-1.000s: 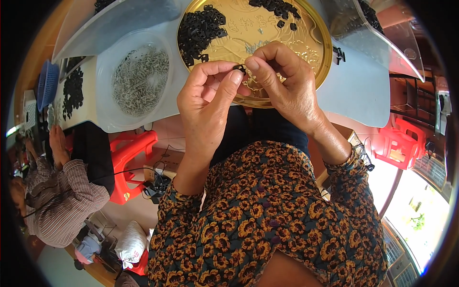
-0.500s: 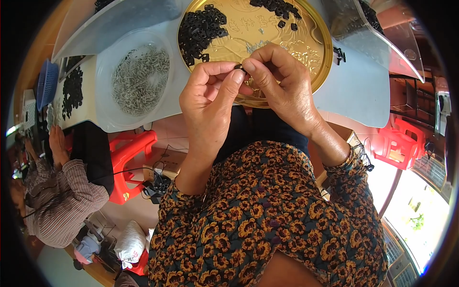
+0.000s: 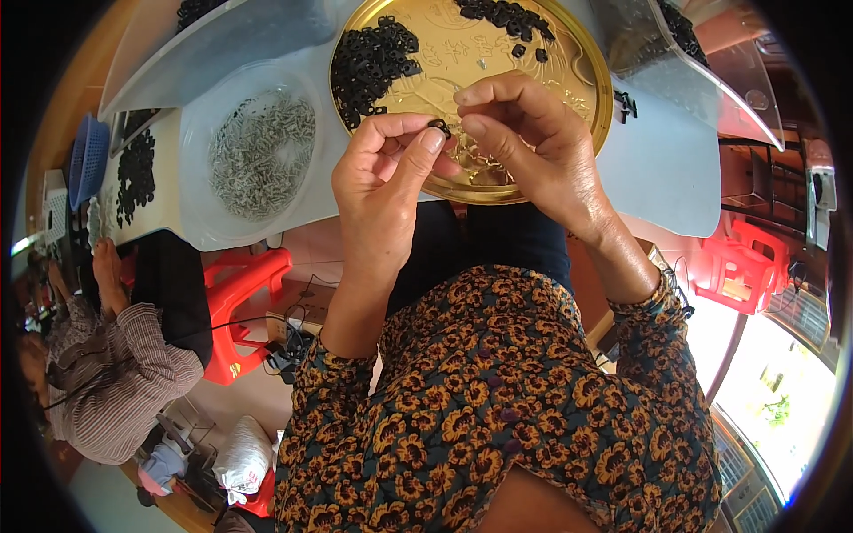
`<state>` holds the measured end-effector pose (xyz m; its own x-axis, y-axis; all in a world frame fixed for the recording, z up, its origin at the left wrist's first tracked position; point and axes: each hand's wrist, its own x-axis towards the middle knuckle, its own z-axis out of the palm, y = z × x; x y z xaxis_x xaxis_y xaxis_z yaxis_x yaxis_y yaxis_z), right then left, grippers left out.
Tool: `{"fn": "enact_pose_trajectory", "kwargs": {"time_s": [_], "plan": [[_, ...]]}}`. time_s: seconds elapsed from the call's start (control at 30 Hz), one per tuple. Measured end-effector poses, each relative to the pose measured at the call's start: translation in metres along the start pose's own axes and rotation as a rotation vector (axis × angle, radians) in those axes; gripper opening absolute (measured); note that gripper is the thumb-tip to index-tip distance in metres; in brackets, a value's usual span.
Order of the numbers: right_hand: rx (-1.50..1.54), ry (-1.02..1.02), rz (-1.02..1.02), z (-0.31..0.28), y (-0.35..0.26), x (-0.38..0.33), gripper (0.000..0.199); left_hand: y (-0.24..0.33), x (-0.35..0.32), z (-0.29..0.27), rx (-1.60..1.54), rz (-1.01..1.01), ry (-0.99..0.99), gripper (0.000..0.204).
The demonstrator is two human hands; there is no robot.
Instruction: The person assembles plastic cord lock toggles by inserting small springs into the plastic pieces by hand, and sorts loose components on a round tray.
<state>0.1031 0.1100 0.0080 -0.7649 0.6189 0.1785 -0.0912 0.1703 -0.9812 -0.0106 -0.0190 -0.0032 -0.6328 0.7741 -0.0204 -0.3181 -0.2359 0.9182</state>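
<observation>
Over the near edge of a round gold tray (image 3: 606, 102), my left hand (image 3: 382, 200) pinches a small black plastic piece (image 3: 439, 127) between thumb and forefinger. Just to its right is my right hand (image 3: 555, 164), with thumb and forefinger apart and nothing visible between them; its other fingers are curled and partly hidden. On the tray's left side lies a heap of similar black pieces (image 3: 369, 67), with a smaller group (image 3: 511, 18) at the far side. Small silvery bits near the tray's middle are largely covered by my right hand.
A translucent basin (image 3: 191, 169) of small metal screws (image 3: 262, 160) stands left of the tray. Clear plastic bins (image 3: 240, 53) flank the far table. Several dark parts (image 3: 626, 107) lie right of the tray. Red stools (image 3: 240, 333) stand below; another person in a striped sleeve (image 3: 151, 342) sits left.
My right hand has drawn away from the black piece, and its thumb and forefinger have parted. My left hand keeps its pinch, almost in the same place.
</observation>
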Motion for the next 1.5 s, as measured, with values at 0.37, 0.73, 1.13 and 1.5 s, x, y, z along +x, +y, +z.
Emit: {"fn": "enact_pose_trajectory", "kwargs": {"time_s": [0.37, 0.73, 1.13, 1.5], "plan": [[-0.124, -0.032, -0.137, 0.000, -0.003, 0.002, 0.019, 0.002, -0.002, 0.002, -0.015, 0.009, -0.022, 0.015], [0.087, -0.053, 0.030, 0.007, -0.001, -0.008, 0.027, 0.006, -0.004, 0.001, 0.105, 0.045, -0.044, 0.012], [0.194, 0.060, 0.150, -0.001, 0.002, -0.011, 0.029, 0.000, 0.009, 0.008, 0.162, -0.017, -0.127, 0.010], [-0.883, 0.162, -0.157, -0.075, 0.021, 0.064, 0.021, 0.013, 0.007, -0.009, 0.077, 0.026, -0.058, 0.012]]}}
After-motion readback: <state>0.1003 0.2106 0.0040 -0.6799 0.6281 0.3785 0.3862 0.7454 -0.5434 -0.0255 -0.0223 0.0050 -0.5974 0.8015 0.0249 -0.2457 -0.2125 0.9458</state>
